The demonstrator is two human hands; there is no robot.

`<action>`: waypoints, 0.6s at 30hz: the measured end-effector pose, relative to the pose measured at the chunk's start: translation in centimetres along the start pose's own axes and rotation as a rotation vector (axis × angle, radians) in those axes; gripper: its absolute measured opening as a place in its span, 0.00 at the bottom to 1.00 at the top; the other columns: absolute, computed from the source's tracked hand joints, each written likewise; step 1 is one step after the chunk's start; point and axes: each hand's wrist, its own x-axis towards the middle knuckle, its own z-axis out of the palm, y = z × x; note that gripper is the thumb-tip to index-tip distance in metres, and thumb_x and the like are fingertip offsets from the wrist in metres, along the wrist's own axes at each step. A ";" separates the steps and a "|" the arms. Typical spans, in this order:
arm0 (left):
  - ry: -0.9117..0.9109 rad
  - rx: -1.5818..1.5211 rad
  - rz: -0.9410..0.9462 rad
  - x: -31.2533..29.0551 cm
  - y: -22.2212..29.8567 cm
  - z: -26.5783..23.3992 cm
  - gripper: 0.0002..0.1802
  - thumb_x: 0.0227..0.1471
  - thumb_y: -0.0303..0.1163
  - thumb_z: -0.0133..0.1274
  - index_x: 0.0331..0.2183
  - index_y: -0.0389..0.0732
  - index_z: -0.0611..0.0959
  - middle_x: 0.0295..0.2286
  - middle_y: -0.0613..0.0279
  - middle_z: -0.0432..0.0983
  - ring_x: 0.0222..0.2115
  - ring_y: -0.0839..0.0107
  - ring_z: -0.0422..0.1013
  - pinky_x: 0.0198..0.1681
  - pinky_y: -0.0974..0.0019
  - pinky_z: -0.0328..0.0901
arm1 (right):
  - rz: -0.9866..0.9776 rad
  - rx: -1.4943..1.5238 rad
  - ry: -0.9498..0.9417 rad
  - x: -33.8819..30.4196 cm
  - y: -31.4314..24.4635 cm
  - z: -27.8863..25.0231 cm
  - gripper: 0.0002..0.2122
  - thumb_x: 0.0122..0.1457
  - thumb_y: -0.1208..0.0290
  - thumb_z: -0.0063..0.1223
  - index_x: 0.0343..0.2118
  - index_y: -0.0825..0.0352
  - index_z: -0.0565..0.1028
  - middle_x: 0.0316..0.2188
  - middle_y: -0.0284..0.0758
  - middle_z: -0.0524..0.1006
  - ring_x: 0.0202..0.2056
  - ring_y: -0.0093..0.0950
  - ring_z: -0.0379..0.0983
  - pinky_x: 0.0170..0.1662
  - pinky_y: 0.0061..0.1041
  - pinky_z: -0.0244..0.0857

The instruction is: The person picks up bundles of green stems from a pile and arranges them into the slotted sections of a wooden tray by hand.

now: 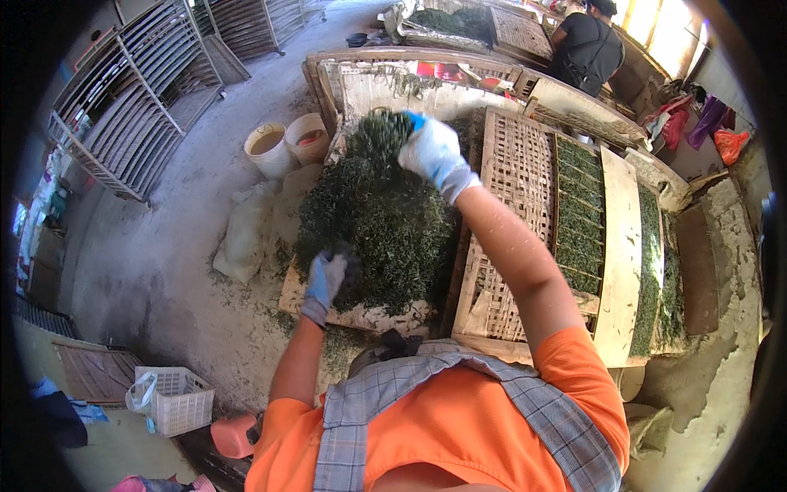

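A large heap of dark green leafy strands (373, 221) lies on a pale board (385, 318) in front of me. My right hand (432, 156), in a white and blue glove, is at the far right side of the heap, its fingers closed on a clump of the strands (384, 135); the clump is smeared by motion. My left hand (326, 279), in a light blue and grey glove, is at the near left edge of the heap. Its fingers are dark and blurred against the strands, so their grip does not show.
To the right lie a woven slatted tray (516, 176) and a frame packed with green strands (580, 213). Two buckets (269, 150) and a pale sack (246, 234) stand left. Tall tray racks (135, 90) are beyond, a white basket (182, 400) lower left. A co-worker (586, 53) is far right.
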 end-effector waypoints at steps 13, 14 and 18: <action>-0.543 -0.061 0.644 -1.3 24.1 16.8 0.24 0.60 0.32 0.41 0.56 0.37 0.64 0.50 0.55 0.68 0.47 0.65 0.69 0.53 0.62 0.65 | -0.377 -0.259 0.288 2.0 -10.4 -17.6 0.12 0.43 0.62 0.53 0.26 0.64 0.81 0.25 0.43 0.79 0.28 0.39 0.78 0.35 0.33 0.73; -0.594 -0.050 0.561 -0.6 22.1 16.9 0.24 0.60 0.35 0.40 0.56 0.37 0.64 0.50 0.55 0.68 0.47 0.63 0.69 0.54 0.60 0.64 | -0.412 -0.376 0.228 3.3 -10.1 -16.2 0.11 0.45 0.63 0.52 0.25 0.63 0.81 0.25 0.43 0.79 0.27 0.39 0.78 0.34 0.34 0.73; -0.703 -0.360 -0.026 -1.9 11.3 18.5 0.27 0.61 0.44 0.38 0.56 0.38 0.66 0.51 0.57 0.69 0.50 0.61 0.68 0.54 0.55 0.63 | -1.056 -0.841 0.094 4.7 -0.2 -6.7 0.10 0.51 0.72 0.45 0.21 0.57 0.80 0.20 0.37 0.79 0.25 0.32 0.78 0.35 0.37 0.72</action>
